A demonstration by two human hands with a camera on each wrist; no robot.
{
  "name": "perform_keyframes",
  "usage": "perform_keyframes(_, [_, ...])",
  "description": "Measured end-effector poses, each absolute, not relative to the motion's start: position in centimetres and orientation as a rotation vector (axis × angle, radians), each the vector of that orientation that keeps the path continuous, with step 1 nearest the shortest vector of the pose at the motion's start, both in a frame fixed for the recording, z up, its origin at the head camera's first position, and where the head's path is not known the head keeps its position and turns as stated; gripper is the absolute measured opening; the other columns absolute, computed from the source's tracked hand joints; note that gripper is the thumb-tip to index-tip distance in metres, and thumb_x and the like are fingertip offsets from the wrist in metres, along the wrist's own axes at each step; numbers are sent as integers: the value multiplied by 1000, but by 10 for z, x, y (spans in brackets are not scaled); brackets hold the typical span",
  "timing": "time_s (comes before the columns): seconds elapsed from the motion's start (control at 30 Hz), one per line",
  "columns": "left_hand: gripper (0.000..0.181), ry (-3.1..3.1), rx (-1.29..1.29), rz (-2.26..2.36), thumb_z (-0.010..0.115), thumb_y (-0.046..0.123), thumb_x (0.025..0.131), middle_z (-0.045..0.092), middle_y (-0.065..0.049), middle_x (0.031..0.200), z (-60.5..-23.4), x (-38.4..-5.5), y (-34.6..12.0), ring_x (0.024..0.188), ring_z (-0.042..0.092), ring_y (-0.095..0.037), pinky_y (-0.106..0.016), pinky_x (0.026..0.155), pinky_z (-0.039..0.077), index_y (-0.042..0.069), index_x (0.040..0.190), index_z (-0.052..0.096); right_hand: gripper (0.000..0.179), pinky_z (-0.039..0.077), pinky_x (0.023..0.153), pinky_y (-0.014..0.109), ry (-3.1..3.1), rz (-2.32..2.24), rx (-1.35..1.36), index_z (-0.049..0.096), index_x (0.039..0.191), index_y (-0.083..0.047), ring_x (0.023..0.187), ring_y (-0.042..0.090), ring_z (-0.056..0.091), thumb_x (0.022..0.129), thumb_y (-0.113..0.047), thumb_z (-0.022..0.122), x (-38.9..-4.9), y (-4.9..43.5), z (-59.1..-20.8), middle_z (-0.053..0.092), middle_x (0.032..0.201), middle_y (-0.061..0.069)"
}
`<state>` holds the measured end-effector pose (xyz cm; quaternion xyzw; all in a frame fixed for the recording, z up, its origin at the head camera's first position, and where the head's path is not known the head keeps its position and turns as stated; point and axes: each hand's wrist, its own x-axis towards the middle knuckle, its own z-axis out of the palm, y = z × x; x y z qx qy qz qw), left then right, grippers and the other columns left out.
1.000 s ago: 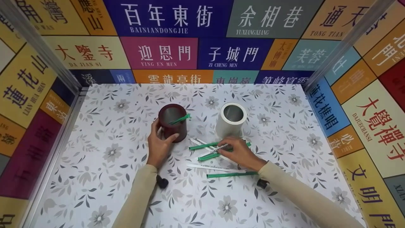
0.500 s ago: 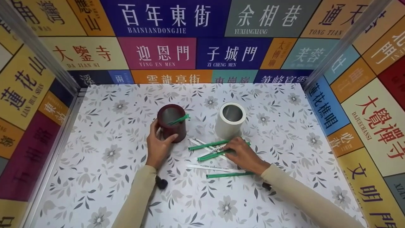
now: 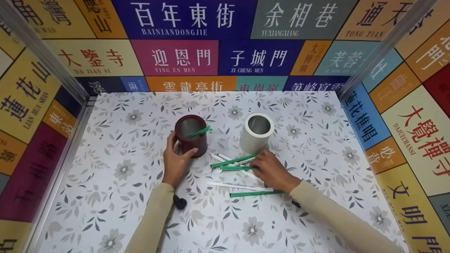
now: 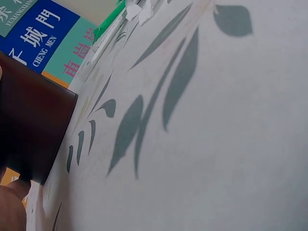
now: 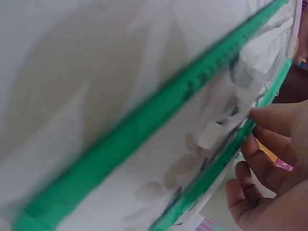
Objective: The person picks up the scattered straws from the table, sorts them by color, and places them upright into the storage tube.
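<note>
My left hand (image 3: 175, 163) grips the dark red cup (image 3: 195, 147) from its near left side, thumb at the front. Green wrapped straws (image 3: 201, 132) poke out of that cup's mouth. In the left wrist view the cup's side (image 4: 36, 120) and part of the hand (image 4: 12, 204) show. My right hand (image 3: 272, 170) pinches the end of a green wrapped straw (image 3: 233, 168) in the pile. In the right wrist view, thumb and forefinger meet on this straw (image 5: 236, 144), the other fingers curled. Another green straw (image 3: 219, 163) and white wrapped straws (image 3: 218, 157) lie around it.
A white cup (image 3: 251, 140) stands upright just behind my right hand. Closer to me lie a white wrapped straw (image 3: 235, 186) and a green one (image 3: 251, 194). Panels with lettering (image 3: 175, 58) wall the floral tabletop (image 3: 123, 196) at the back and sides.
My right hand has shifted from a white straw slightly rightward to a green straw's end. That green straw has swung from slanted to nearly level. The left hand and cup stay put.
</note>
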<state>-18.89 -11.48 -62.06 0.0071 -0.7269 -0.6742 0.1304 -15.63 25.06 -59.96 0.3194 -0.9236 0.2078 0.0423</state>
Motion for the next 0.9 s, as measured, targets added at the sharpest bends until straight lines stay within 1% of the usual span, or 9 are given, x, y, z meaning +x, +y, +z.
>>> perform_keyframes(0.13, [99,-2099,16,-1979,96,6,85,48,-9,168,-630,-191,-118,160,39,-23,-45,133,32,18,168,43,5,52,87,47,-2870,705,941,83,101,-10,97,27,55,98,-7,82,-155,248,-591,76,102,5])
perform_keyframes(0.27, [101,-2113,18,-1970,99,13,85,47,-2,169,-633,-192,-120,161,37,-16,-40,132,33,25,169,43,5,53,90,46,-2902,963,828,84,103,-9,98,26,56,98,-8,83,-151,245,-578,76,103,2])
perform_keyframes(0.4, [104,-2139,29,-1961,99,19,86,42,-2,173,-634,-192,-120,162,33,-15,-38,132,32,24,172,39,7,55,87,48,-2855,1252,691,86,102,-12,96,27,63,98,-7,84,-149,240,-562,77,99,-3])
perform_keyframes(0.53, [111,-2159,48,-1970,98,24,87,35,-4,178,-634,-192,-121,164,30,-18,-35,132,32,20,176,31,9,53,79,39,-2803,1463,609,87,105,-13,90,23,65,99,-7,84,-148,238,-547,79,100,-1])
perform_keyframes(0.6, [113,-2162,50,-1977,98,25,88,33,-4,179,-634,-192,-121,165,28,-19,-34,131,33,19,177,28,9,51,77,34,-2797,1512,584,87,106,-12,87,20,65,99,-7,83,-149,237,-541,80,100,0])
perform_keyframes(0.63, [114,-2162,49,-1981,98,26,88,32,-4,179,-634,-192,-121,165,27,-19,-34,131,33,19,177,27,9,50,77,31,-2799,1525,573,87,106,-12,87,17,65,99,-8,83,-150,236,-539,81,99,1])
perform_keyframes(0.7, [114,-2157,45,-1986,98,26,87,32,-3,180,-634,-192,-121,165,27,-19,-34,131,33,19,177,27,8,52,76,30,-2804,1552,551,86,106,-11,86,16,65,99,-9,83,-151,234,-533,81,98,1])
perform_keyframes(0.8, [114,-2149,42,-1999,98,26,88,31,-2,180,-635,-192,-121,165,27,-18,-35,131,33,20,177,27,10,54,77,28,-2822,1566,531,86,107,-9,87,17,67,99,-14,84,-154,228,-526,80,97,1])
perform_keyframes(0.9, [113,-2135,30,-2008,98,25,88,31,-3,180,-635,-191,-121,165,27,-18,-36,131,33,20,176,27,12,57,79,29,-2810,1624,539,85,108,-9,89,21,69,98,-16,85,-158,221,-517,80,99,4])
